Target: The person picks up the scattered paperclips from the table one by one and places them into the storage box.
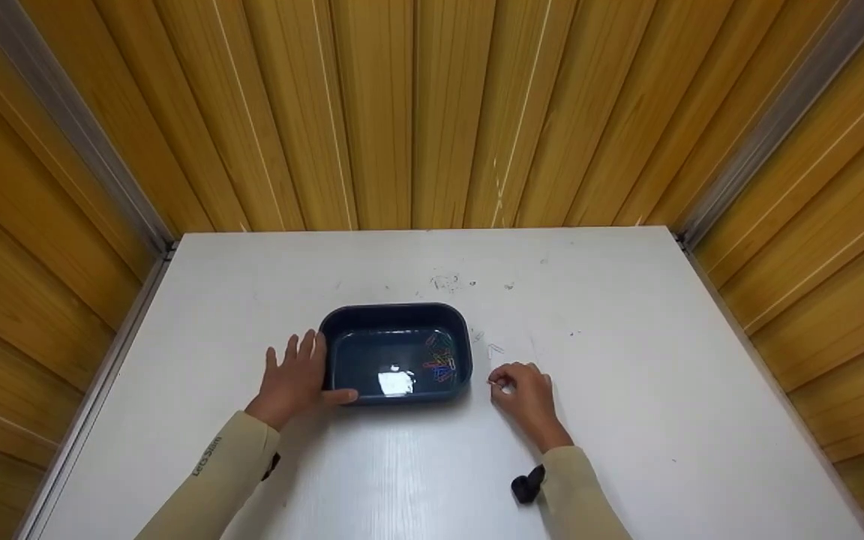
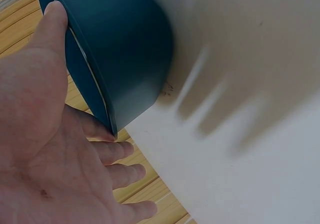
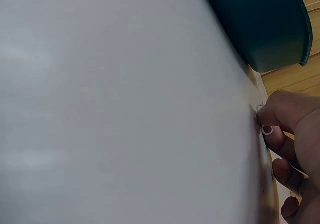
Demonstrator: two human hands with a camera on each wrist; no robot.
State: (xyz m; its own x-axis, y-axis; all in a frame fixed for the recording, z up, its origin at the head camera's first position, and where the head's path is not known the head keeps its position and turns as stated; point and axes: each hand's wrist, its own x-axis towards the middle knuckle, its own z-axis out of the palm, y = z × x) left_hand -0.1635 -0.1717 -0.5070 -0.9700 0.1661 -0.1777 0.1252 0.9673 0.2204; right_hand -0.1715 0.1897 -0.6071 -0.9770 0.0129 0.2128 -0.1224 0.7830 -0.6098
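A dark blue rectangular bin stands on the white table, with several coloured paper clips gathered at its right end. My left hand rests against the bin's left side, fingers spread and thumb over the front rim. In the left wrist view, the thumb lies on the bin's rim and the fingers extend past its corner. Right of the bin, my right hand pinches a white paper clip between thumb and index finger, low over the table.
Pale paper clips lie on the table just beyond my right hand. Dark marks dot the tabletop behind the bin. Wood-patterned panels enclose the back and both sides.
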